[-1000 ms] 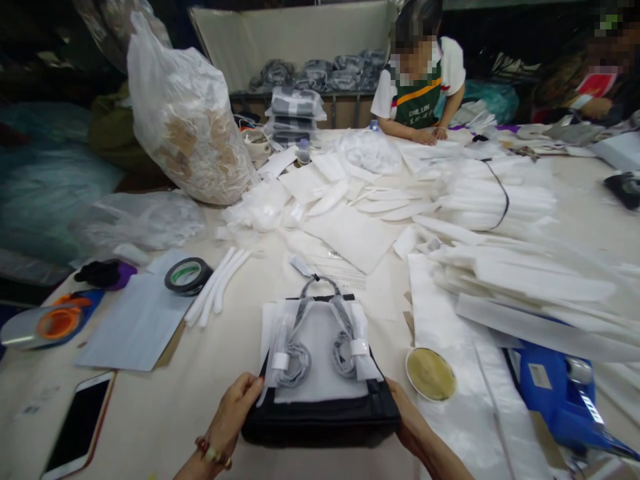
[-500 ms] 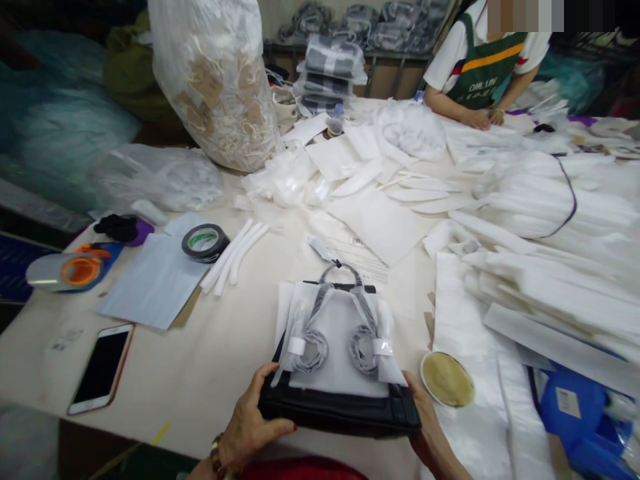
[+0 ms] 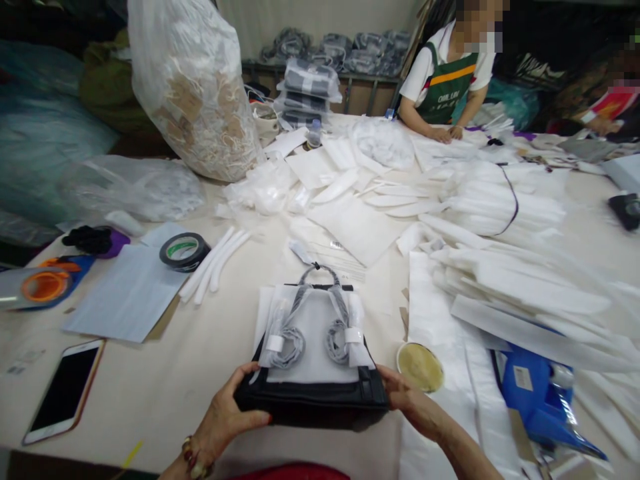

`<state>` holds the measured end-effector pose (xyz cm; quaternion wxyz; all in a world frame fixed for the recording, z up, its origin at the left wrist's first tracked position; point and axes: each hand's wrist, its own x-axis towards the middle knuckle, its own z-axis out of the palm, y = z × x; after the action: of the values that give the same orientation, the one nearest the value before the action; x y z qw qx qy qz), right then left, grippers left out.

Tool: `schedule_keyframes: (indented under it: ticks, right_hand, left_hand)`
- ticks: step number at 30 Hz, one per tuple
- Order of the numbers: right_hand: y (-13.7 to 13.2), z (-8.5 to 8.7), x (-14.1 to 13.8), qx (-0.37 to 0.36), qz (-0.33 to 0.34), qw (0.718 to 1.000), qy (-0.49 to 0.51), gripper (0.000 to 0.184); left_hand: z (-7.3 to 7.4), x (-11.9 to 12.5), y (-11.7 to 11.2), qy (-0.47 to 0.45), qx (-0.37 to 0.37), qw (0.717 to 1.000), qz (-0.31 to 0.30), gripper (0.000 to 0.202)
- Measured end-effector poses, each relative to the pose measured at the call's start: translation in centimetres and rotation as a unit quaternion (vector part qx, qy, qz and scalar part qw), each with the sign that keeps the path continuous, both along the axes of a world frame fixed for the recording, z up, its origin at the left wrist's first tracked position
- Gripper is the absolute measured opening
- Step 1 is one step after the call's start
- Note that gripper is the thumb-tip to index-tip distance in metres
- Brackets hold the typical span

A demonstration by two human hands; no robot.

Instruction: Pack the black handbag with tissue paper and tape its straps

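A black backpack (image 3: 310,408) lies in front of me with its base toward me. White foam sheet (image 3: 314,340) covers its back panel, and its straps (image 3: 289,348) are coiled in clear wrap and bound with white bands. The wrapped top handle (image 3: 320,272) points away, a tag (image 3: 301,252) beside it. My left hand (image 3: 227,413) grips the bottom left corner, thumb on the base. At the bottom right corner, my right hand (image 3: 407,400) holds the other side, its fingers partly hidden behind the bag.
Left are a phone (image 3: 65,390), black tape (image 3: 184,251) and foam strips (image 3: 215,263). A round tub (image 3: 420,367), blue tape dispenser (image 3: 535,393) and white foam pile (image 3: 520,273) lie right. A bulging clear bag (image 3: 195,100) stands behind; a co-worker (image 3: 445,80) is across the table.
The view has swung to the right, so the table things sit farther left. Both hands keep hold of the backpack, and another person shows at the far right.
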<state>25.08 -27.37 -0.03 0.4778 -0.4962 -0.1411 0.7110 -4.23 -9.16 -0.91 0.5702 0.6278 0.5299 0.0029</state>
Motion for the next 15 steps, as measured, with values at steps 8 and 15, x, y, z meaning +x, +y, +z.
schedule_keyframes:
  ticks: [8, 15]
  right_hand:
    - [-0.2, -2.6, -1.0, 0.015, -0.064, 0.998, 0.023, 0.052]
    - [-0.8, -2.4, -1.4, -0.044, -0.114, 0.991, -0.051, 0.028]
  left_hand:
    - [-0.3, 0.6, 0.8, -0.056, -0.099, 0.992, 0.053, 0.077]
    - [-1.0, 0.3, 0.6, -0.053, -0.089, 0.993, 0.053, 0.078]
